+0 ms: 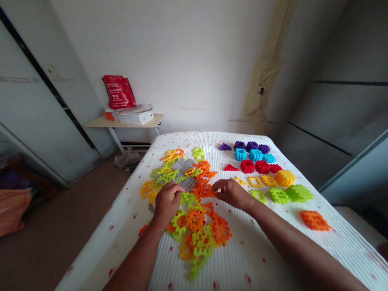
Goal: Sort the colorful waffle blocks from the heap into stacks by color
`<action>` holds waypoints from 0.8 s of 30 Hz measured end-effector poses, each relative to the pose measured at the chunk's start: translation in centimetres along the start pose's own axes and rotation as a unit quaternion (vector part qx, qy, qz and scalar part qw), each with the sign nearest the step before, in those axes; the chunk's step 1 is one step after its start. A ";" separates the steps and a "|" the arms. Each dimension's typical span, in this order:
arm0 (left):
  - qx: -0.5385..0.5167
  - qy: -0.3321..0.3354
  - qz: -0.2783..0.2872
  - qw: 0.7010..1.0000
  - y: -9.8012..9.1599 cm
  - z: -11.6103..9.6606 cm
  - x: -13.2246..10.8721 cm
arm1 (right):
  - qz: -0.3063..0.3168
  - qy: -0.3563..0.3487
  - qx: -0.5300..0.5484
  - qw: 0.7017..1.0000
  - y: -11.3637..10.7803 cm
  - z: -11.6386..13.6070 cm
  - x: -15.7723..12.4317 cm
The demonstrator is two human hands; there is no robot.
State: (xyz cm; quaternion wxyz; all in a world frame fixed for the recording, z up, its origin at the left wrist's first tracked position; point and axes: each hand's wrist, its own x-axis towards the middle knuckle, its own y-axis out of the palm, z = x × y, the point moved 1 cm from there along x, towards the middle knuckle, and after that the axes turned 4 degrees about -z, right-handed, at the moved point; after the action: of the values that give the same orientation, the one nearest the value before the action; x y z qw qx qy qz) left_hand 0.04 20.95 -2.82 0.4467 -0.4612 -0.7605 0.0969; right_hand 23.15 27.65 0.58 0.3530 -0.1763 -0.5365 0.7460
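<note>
Your left hand [167, 202] curls over the grey lattice pieces [189, 183], grip unclear; your right hand [231, 194], half-closed, meets orange pieces [202, 189], hold unclear. Colour rows [255, 155] line the mattress [250, 258] toward its far right corner.

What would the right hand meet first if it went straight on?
The right hand points left at orange plastic pieces at its fingertips; depth is unclear, it may touch them.
</note>
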 end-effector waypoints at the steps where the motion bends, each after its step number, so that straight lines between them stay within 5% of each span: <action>1: -0.002 0.006 -0.001 1.000 0.0 -0.1 0.0 | 0.018 -0.054 0.034 0.998 0.5 1.0 -0.9; 5: 0.011 0.006 0.004 1.000 0.0 -0.2 -0.1 | 0.074 -0.175 0.026 0.981 2.5 3.8 -3.3; 12: 0.011 0.000 0.010 1.000 0.2 -0.1 -0.1 | 0.035 -0.120 -0.047 0.991 4.0 4.3 -2.5; 24: -0.014 -0.021 0.015 1.000 0.5 0.3 0.0 | 0.067 -0.061 -0.137 0.987 3.5 6.7 -1.1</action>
State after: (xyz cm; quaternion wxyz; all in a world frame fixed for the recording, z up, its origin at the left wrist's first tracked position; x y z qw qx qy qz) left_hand 0.10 21.26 -3.28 0.4228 -0.4766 -0.7640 0.1024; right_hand 18.38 21.74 -0.33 0.2419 -0.2128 -0.6408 0.6968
